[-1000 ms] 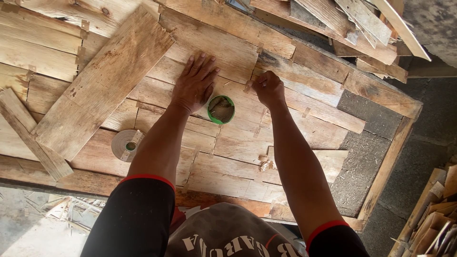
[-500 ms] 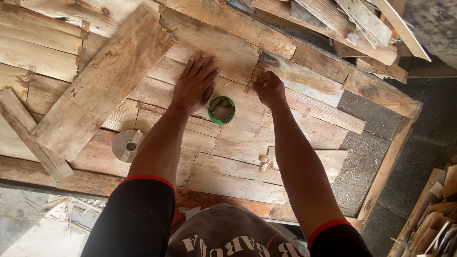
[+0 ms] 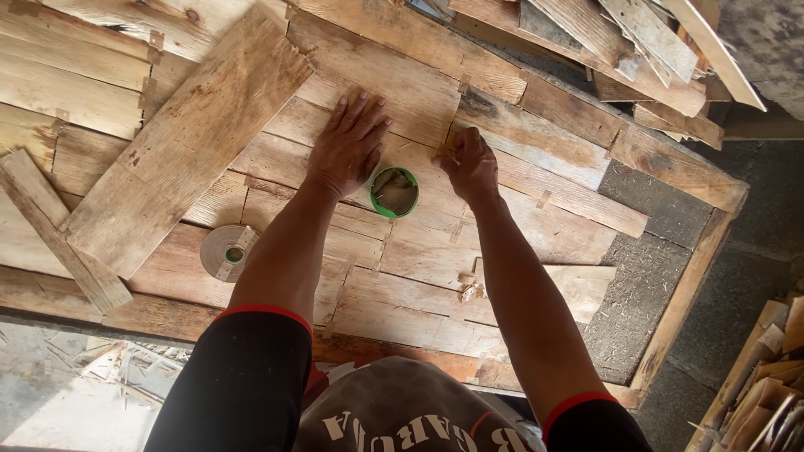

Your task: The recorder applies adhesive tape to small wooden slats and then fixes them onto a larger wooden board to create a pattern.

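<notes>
Splinters could prick the left hand point(image 3: 347, 151), flat and open on rough planks point(image 3: 402, 75); the right hand point(image 3: 471, 166) pinches something small, near the green cup point(image 3: 394, 192).

Between the left hand point(image 3: 347, 146) and right hand point(image 3: 469, 165) a green cup point(image 3: 394, 192) blocks the narrow gap. Lower centre, the boards lie bare and open. A loose plank point(image 3: 188, 138) and tape roll point(image 3: 226, 252) crowd the left; stacked slats point(image 3: 620, 42) close off the upper right.
</notes>
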